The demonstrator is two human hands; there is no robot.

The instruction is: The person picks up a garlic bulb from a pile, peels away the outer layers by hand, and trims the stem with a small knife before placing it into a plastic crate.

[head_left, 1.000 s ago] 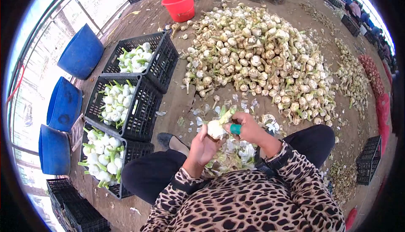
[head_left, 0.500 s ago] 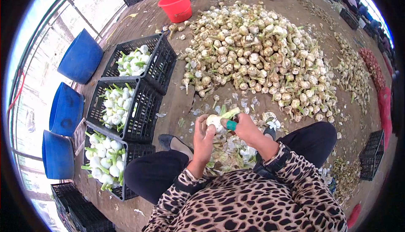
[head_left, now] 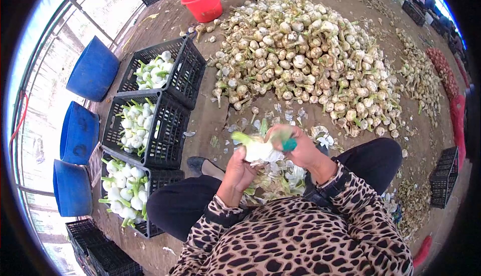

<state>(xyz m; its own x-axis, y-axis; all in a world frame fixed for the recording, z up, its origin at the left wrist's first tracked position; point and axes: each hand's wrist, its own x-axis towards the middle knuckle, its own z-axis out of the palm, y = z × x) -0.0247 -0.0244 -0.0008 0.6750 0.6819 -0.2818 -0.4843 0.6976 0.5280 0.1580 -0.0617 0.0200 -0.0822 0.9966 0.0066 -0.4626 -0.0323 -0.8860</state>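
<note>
Between my hands is a white garlic bulb with a short green stem pointing left. My left hand is closed around its lower left side, thumb against the bulb. At the bulb's right side my right hand is closed on loose white outer skin; its fingertips are smeared by motion. A green wrap covers part of one right-hand digit. Below the hands, a heap of peeled garlic skins lies on the ground between my legs.
A big pile of unpeeled garlic spreads ahead. To the left, black crates hold cleaned white bulbs, with blue tubs beyond them. A red bucket stands behind the crates, and another black crate sits at the right.
The bulb has turned, so its stem now points left instead of right. My right hand has moved slightly up and right, with white skin hanging loose beside the bulb.
</note>
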